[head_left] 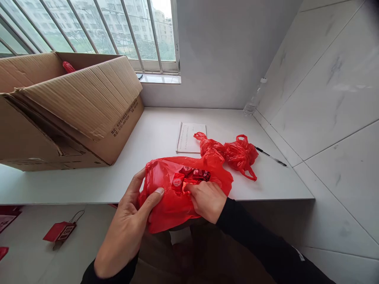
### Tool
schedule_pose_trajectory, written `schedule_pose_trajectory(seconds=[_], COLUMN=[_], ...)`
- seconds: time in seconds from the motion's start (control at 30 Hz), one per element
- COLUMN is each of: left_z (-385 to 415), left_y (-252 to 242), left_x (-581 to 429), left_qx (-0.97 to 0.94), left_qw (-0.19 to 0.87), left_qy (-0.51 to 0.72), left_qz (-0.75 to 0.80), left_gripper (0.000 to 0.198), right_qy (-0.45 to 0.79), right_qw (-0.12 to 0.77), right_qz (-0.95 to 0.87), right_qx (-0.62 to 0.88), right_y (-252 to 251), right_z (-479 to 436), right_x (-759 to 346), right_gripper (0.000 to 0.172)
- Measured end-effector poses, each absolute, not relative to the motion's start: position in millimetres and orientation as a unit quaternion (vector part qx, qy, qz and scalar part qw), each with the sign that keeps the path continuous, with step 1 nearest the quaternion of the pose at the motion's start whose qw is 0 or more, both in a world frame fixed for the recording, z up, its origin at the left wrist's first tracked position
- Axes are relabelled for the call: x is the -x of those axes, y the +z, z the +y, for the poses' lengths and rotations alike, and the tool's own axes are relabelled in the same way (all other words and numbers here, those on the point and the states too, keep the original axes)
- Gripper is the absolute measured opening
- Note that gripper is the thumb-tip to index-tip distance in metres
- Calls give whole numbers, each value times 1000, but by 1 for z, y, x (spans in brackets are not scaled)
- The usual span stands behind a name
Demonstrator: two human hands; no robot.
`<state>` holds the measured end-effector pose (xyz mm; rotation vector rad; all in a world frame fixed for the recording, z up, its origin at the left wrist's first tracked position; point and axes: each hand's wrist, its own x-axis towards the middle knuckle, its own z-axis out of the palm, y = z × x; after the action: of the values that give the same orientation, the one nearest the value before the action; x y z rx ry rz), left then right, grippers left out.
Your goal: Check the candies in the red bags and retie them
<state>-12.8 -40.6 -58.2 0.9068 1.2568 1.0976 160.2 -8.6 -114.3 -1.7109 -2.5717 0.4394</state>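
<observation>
A thin red plastic bag (166, 213) lies open at the front edge of the white table. My left hand (130, 217) grips its left side, thumb on top and fingers behind. Inside the bag's mouth are several small wrapped candies (178, 182) in red and dark red shiny wrappers. My right hand (209, 199) reaches into the bag from the right, with its fingers closed at a shiny orange-red wrapped candy (189, 184). The fingertips are partly hidden among the wrappers.
Behind the bag lie crumpled red plastic bags (241, 154), a notebook (192, 137) and a pen (271, 156). A large cardboard box (89, 98) stands at the left. One clear bottle (253, 100) is in the back corner. A red paper bag (60, 232) lies below, left.
</observation>
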Motion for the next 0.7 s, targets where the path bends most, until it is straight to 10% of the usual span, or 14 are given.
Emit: schedule_pose_trajectory(seconds=[0.7], left_z=[-45], left_y=[-54], left_x=[-2], left_qx=[-387], left_qw=[576], left_qy=[469], left_qz=[546], left_gripper=[78], right_qy=[144], right_qw=[-12], right_qz=[-743], right_qx=[654], right_y=[-92], right_z=[-13], right_x=[-195], right_gripper=[31])
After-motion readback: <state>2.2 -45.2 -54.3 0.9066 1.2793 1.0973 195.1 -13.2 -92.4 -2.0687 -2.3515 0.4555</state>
